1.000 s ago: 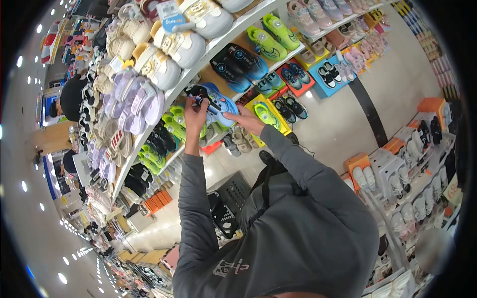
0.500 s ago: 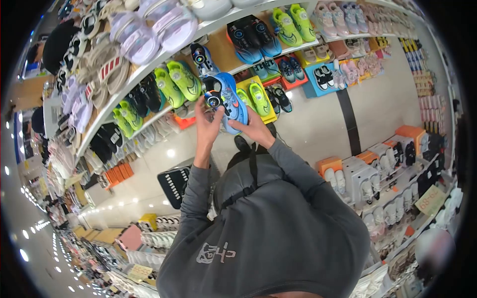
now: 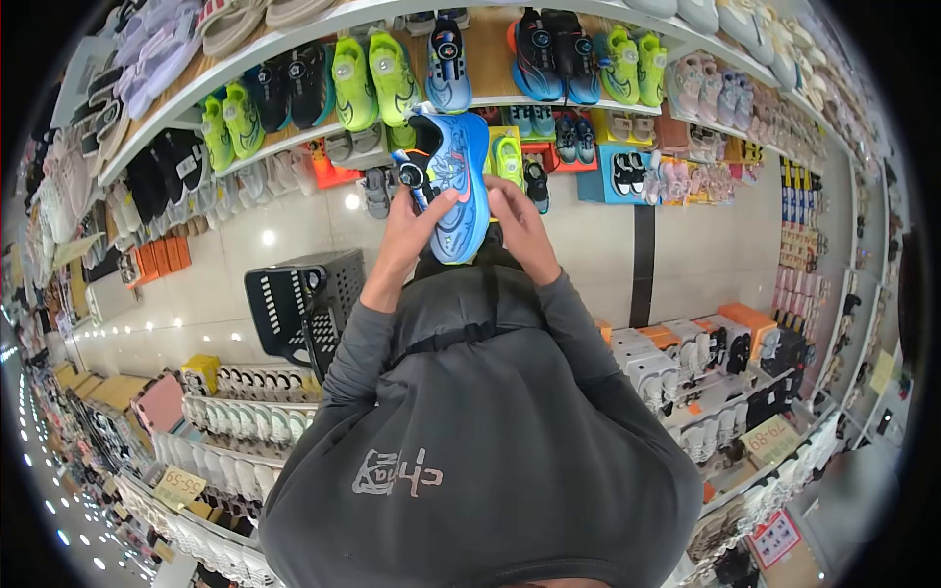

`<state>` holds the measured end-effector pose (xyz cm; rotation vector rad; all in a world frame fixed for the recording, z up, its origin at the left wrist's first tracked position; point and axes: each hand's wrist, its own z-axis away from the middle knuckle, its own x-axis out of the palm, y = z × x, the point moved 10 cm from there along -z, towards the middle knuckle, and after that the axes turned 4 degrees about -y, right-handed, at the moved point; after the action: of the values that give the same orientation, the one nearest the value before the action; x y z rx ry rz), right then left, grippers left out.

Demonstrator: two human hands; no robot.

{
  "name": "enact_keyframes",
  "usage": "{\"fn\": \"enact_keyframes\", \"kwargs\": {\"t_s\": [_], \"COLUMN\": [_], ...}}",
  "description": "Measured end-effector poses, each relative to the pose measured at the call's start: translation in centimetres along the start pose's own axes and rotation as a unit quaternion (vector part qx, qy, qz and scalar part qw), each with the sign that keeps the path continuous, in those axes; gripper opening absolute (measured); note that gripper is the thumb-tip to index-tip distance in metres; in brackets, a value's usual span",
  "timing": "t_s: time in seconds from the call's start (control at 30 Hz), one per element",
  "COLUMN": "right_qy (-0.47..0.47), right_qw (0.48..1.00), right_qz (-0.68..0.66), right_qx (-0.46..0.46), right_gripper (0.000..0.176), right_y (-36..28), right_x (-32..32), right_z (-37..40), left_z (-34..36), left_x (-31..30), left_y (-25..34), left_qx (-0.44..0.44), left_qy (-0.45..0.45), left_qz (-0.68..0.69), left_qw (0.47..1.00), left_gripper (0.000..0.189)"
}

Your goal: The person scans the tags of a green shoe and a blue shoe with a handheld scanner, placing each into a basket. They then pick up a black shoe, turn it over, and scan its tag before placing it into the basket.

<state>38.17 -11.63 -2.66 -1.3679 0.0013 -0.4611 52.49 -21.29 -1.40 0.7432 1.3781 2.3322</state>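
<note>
- Looking down from the head view, both hands are raised in front of the chest with a blue shoe (image 3: 459,191) between them, clear of any shelf.
- The left hand (image 3: 407,233) grips the shoe's left side. Its fingers are curled around the edge and its thumb lies across the upper, just below a black dial (image 3: 413,174) on the shoe.
- The right hand (image 3: 524,235) closes on the shoe's right side and lower end, fingers bent against it. Its fingertips are hidden behind the shoe, so how far they wrap cannot be told.
- The shoe stands roughly on end, with its lower end down between the two hands and its upper end near the front edge of the white shelf (image 3: 294,49).
- On that shelf, just above the held shoe, stands a lone blue sneaker (image 3: 449,54). A pair of green shoes (image 3: 372,71) sits to its left and black-and-blue sneakers (image 3: 555,54) to its right.
- A black basket (image 3: 302,306) stands on the glossy floor (image 3: 225,284) beside the left forearm.
- The grey sweatshirt (image 3: 490,441) fills the lower middle of the view, with a dark strap across it.
- Orange boxes (image 3: 747,318) sit on a low rack towards the right edge, well apart from the hands.
- Rows of white shoes (image 3: 245,423) fill low racks at the lower left.
</note>
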Motion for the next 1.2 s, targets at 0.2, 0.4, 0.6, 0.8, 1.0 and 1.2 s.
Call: {"fn": "enact_keyframes", "kwargs": {"t_s": [0.2,0.4,0.6,0.8,1.0,1.2], "right_qy": [-0.004,-0.029,0.008,0.044,0.045,0.035], "right_qw": [0.994,0.984,0.979,0.973,0.969,0.968], "right_qz": [-0.107,-0.171,-0.203,-0.216,-0.218,-0.224], "right_qx": [0.024,0.037,-0.007,-0.07,-0.109,-0.107], "right_gripper": [0.053,0.045,0.04,0.044,0.047,0.049], "right_y": [-2.0,-1.7,-1.1,-2.4,-3.4,-3.7], "right_x": [1.2,2.0,1.4,0.8,-0.4,-0.6], "right_z": [-1.9,-2.2,-0.7,0.6,1.2,1.3], "left_z": [1.4,2.0,2.3,2.2,2.0,2.5], "left_x": [-0.6,-1.2,-1.4,-2.0,-2.5,-2.1], "left_y": [0.0,0.1,0.5,-0.2,0.1,1.5], "left_qx": [-0.028,-0.054,-0.075,-0.063,-0.02,0.091], "left_qy": [-0.065,-0.098,-0.117,-0.118,-0.116,-0.088], "left_qz": [0.033,0.029,0.059,0.102,0.195,0.166], "left_qw": [0.997,0.993,0.989,0.986,0.974,0.978], "left_gripper": [0.05,0.05,0.052,0.055,0.049,0.072]}}
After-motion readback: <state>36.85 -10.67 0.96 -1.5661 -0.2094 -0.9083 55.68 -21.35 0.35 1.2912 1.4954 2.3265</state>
